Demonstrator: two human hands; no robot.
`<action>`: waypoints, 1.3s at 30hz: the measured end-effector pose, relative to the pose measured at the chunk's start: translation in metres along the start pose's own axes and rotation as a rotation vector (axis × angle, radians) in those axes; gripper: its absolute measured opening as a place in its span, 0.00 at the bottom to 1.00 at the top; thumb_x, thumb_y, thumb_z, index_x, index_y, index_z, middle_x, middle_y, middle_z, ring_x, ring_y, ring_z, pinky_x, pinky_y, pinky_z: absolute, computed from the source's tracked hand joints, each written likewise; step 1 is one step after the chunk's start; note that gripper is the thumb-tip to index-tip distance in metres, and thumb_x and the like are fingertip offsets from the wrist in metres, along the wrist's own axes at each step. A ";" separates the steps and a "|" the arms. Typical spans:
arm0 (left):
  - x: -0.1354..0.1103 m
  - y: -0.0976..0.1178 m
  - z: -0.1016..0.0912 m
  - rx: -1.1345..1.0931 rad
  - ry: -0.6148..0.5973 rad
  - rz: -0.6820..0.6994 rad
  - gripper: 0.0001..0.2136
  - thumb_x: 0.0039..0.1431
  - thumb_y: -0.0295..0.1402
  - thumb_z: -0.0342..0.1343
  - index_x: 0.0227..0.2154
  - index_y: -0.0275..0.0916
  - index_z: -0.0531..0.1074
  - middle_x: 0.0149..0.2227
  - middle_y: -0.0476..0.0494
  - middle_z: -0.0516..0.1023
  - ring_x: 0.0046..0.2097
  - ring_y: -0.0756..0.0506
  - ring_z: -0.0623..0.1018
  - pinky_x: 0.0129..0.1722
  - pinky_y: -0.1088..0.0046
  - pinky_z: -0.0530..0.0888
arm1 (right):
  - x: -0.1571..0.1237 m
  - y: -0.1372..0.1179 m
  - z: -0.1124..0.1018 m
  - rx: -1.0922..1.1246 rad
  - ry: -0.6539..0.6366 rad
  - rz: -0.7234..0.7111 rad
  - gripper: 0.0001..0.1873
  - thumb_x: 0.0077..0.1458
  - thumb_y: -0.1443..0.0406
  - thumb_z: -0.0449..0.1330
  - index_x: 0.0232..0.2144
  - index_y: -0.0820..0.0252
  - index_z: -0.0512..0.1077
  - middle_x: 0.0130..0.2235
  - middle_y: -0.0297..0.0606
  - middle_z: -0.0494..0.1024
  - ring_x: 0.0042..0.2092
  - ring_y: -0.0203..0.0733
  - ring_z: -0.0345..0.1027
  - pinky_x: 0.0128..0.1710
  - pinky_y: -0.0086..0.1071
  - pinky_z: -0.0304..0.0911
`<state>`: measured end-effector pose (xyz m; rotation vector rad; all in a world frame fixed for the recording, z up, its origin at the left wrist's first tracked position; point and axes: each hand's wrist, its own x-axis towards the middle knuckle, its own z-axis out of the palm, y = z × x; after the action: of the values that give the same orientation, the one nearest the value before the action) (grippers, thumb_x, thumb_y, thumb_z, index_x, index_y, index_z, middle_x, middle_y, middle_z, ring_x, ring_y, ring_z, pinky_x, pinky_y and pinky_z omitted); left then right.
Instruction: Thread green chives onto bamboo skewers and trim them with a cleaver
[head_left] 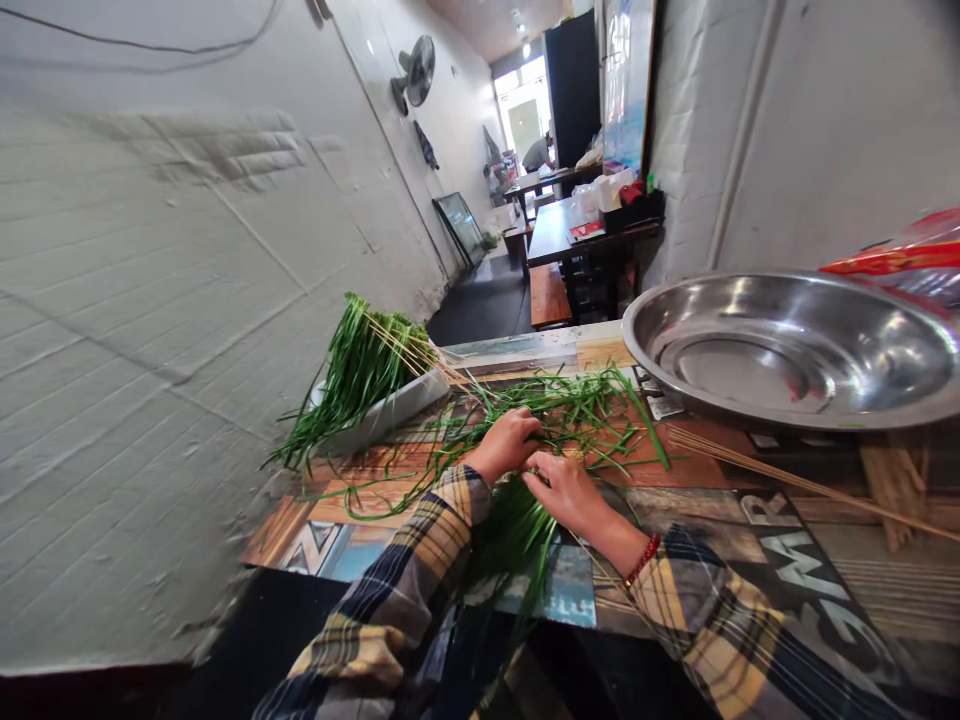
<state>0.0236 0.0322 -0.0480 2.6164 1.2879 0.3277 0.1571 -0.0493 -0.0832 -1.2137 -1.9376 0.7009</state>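
Note:
Long green chive leaves (577, 410) lie loose across the patterned table (750, 520). My left hand (508, 443) is curled over a bunch of these leaves, fingers closed on them. My right hand (562, 490) sits just beside it, fingers bent and pinching the same bunch, whose ends hang down toward me over the table edge. Both arms wear plaid sleeves; a red bead bracelet (643, 560) circles the right wrist. Bamboo skewers (787, 480) lie on the table to the right of my hands.
A large steel basin (795, 350) stands at the right. A tray (390, 410) at the left holds skewered chives (352, 380). A white wall runs along the left. Dark tables, a bench and a person are far down the room.

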 end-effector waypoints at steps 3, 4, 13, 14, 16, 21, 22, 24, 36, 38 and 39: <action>0.002 -0.009 0.000 -0.022 -0.007 -0.018 0.04 0.48 0.25 0.56 0.23 0.37 0.75 0.29 0.46 0.72 0.34 0.47 0.72 0.37 0.73 0.69 | 0.000 -0.001 -0.001 0.016 0.001 -0.001 0.08 0.57 0.66 0.54 0.35 0.57 0.73 0.32 0.36 0.79 0.33 0.39 0.72 0.33 0.29 0.60; 0.001 -0.014 -0.002 -0.035 -0.008 -0.029 0.04 0.48 0.25 0.56 0.23 0.37 0.75 0.28 0.46 0.72 0.33 0.48 0.72 0.35 0.74 0.69 | 0.000 -0.002 -0.001 0.025 0.001 -0.004 0.08 0.57 0.66 0.54 0.36 0.57 0.73 0.33 0.36 0.79 0.33 0.39 0.72 0.34 0.29 0.60; 0.007 -0.049 -0.010 -0.017 0.154 -0.238 0.08 0.54 0.25 0.51 0.32 0.35 0.75 0.30 0.45 0.75 0.33 0.49 0.74 0.34 0.74 0.69 | 0.001 -0.001 0.002 0.073 -0.011 0.018 0.09 0.58 0.65 0.54 0.36 0.58 0.74 0.35 0.38 0.80 0.38 0.42 0.74 0.38 0.31 0.63; 0.009 -0.049 -0.007 0.003 0.173 -0.248 0.08 0.53 0.25 0.51 0.32 0.35 0.75 0.31 0.45 0.75 0.33 0.48 0.73 0.35 0.73 0.68 | 0.001 -0.001 0.001 0.074 -0.014 0.016 0.09 0.58 0.65 0.54 0.36 0.58 0.74 0.35 0.38 0.80 0.38 0.42 0.74 0.38 0.31 0.63; 0.014 -0.047 -0.002 0.038 0.194 -0.257 0.07 0.52 0.25 0.53 0.33 0.36 0.75 0.32 0.44 0.73 0.34 0.47 0.73 0.37 0.71 0.68 | 0.001 -0.001 0.001 0.071 -0.020 0.016 0.09 0.58 0.65 0.54 0.36 0.58 0.74 0.35 0.38 0.80 0.38 0.41 0.74 0.37 0.31 0.63; 0.015 -0.047 -0.002 0.059 0.169 -0.238 0.08 0.50 0.25 0.54 0.33 0.38 0.75 0.29 0.46 0.71 0.33 0.46 0.71 0.36 0.70 0.68 | 0.002 -0.001 0.000 0.066 -0.031 0.026 0.09 0.58 0.65 0.54 0.36 0.57 0.74 0.35 0.37 0.80 0.38 0.41 0.74 0.38 0.31 0.62; 0.014 -0.047 -0.003 0.055 0.162 -0.228 0.08 0.50 0.24 0.54 0.34 0.38 0.74 0.29 0.47 0.71 0.33 0.47 0.71 0.36 0.71 0.68 | 0.002 -0.001 0.001 0.063 -0.029 0.029 0.09 0.58 0.65 0.54 0.37 0.57 0.74 0.35 0.38 0.80 0.39 0.42 0.74 0.38 0.31 0.62; 0.011 -0.047 -0.004 0.041 0.148 -0.207 0.09 0.48 0.23 0.55 0.34 0.39 0.74 0.31 0.47 0.71 0.34 0.47 0.71 0.37 0.71 0.68 | 0.002 -0.001 0.001 0.054 -0.024 0.034 0.09 0.58 0.64 0.54 0.37 0.57 0.74 0.35 0.38 0.80 0.39 0.42 0.74 0.38 0.31 0.62; 0.006 -0.028 -0.012 -0.267 0.273 -0.219 0.05 0.53 0.29 0.54 0.27 0.37 0.75 0.30 0.46 0.76 0.35 0.49 0.73 0.37 0.74 0.69 | 0.001 -0.007 -0.004 0.075 -0.022 0.045 0.08 0.57 0.66 0.55 0.36 0.57 0.74 0.36 0.37 0.80 0.38 0.41 0.74 0.38 0.30 0.63; 0.001 -0.020 -0.018 -0.465 0.272 -0.249 0.06 0.52 0.32 0.56 0.28 0.36 0.74 0.29 0.47 0.75 0.32 0.49 0.72 0.34 0.75 0.68 | 0.002 -0.008 -0.008 0.100 -0.005 0.038 0.08 0.57 0.66 0.55 0.36 0.58 0.74 0.35 0.36 0.80 0.37 0.40 0.74 0.37 0.30 0.63; -0.003 -0.015 -0.021 -0.561 0.266 -0.269 0.06 0.51 0.34 0.57 0.28 0.35 0.74 0.28 0.48 0.75 0.31 0.50 0.72 0.32 0.76 0.68 | 0.002 -0.008 -0.010 0.116 0.013 0.034 0.08 0.57 0.66 0.55 0.36 0.58 0.74 0.35 0.36 0.80 0.36 0.40 0.73 0.37 0.29 0.63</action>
<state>0.0044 0.0406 -0.0323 1.9547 1.3585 0.8683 0.1606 -0.0496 -0.0707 -1.1788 -1.8435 0.8097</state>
